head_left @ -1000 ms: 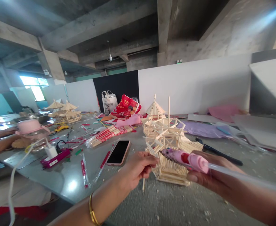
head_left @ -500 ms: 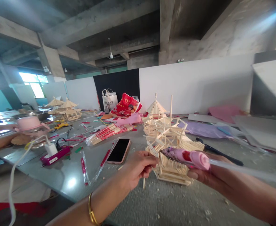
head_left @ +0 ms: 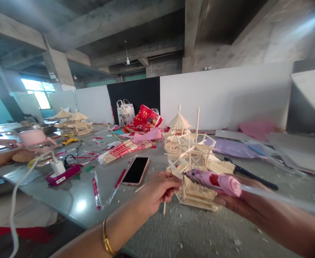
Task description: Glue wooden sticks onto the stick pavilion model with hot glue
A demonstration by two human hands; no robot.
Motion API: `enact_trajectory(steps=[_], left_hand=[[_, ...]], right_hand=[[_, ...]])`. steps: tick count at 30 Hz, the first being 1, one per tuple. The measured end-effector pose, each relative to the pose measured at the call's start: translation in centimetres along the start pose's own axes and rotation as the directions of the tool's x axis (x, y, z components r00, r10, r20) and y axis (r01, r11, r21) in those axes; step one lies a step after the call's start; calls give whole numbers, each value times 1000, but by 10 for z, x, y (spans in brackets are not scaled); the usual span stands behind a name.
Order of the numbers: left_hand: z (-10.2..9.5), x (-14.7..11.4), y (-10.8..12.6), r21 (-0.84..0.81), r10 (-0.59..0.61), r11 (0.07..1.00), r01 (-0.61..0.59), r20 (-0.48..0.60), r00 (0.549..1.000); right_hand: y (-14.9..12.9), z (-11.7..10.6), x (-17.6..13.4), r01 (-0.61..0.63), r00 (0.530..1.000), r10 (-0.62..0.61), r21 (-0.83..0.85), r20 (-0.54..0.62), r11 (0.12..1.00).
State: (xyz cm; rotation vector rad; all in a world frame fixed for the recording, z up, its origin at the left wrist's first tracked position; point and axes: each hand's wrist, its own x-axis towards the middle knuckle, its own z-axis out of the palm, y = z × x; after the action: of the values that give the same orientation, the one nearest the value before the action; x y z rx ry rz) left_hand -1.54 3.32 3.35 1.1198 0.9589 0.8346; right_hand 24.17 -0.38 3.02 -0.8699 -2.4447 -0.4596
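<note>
In the head view, a pavilion model of thin wooden sticks (head_left: 197, 195) stands on the table before me. My right hand (head_left: 243, 200) is wrapped round a pink hot glue gun (head_left: 213, 182), a clear glue stick (head_left: 275, 197) trailing from its back. The gun's dark nozzle points left and meets the model's near side. At the model's left edge, my left hand (head_left: 160, 190) is closed in a pinch beside the nozzle; what lies between its fingertips is hidden. Below those fingers juts a thin stick end (head_left: 164, 208); whether they hold it I cannot tell.
A phone (head_left: 136, 171) lies left of the model, near bundled sticks in red-white wrapping (head_left: 125, 150). Further left are a purple power strip (head_left: 63, 175) with a white cable and a pink-lidded container (head_left: 32, 138). Another person's arm (head_left: 1, 157) reaches in there. A black-handled tool (head_left: 254, 175) lies right.
The view has shifted very slightly. Both hands, the glue gun and the model keep nearly the same places relative to one another.
</note>
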Motion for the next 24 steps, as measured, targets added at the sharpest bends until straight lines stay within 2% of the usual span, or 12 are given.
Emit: enact_trajectory(steps=[4, 11, 14, 17, 24], left_hand=[[0, 1, -1, -13, -2, 1000, 2, 11, 1000], [1, 0, 0, -3, 2, 1000, -2, -5, 1000], [1, 0, -1, -6, 6, 1000, -6, -3, 1000], [1, 0, -1, -14, 6, 1000, -6, -1, 1000], [0, 0, -1, -23, 4, 1000, -4, 10, 1000]], right_hand=[[-5, -6, 6, 91, 996, -90, -79, 5, 993], [-11, -16, 18, 228, 958, -255, -195, -128, 954], [-18, -23, 26, 187, 952, -221, -170, -213, 968], [-21, -24, 28, 143, 954, -168, -115, -249, 983], [2, -4, -7, 147, 989, -145, 75, -39, 986]])
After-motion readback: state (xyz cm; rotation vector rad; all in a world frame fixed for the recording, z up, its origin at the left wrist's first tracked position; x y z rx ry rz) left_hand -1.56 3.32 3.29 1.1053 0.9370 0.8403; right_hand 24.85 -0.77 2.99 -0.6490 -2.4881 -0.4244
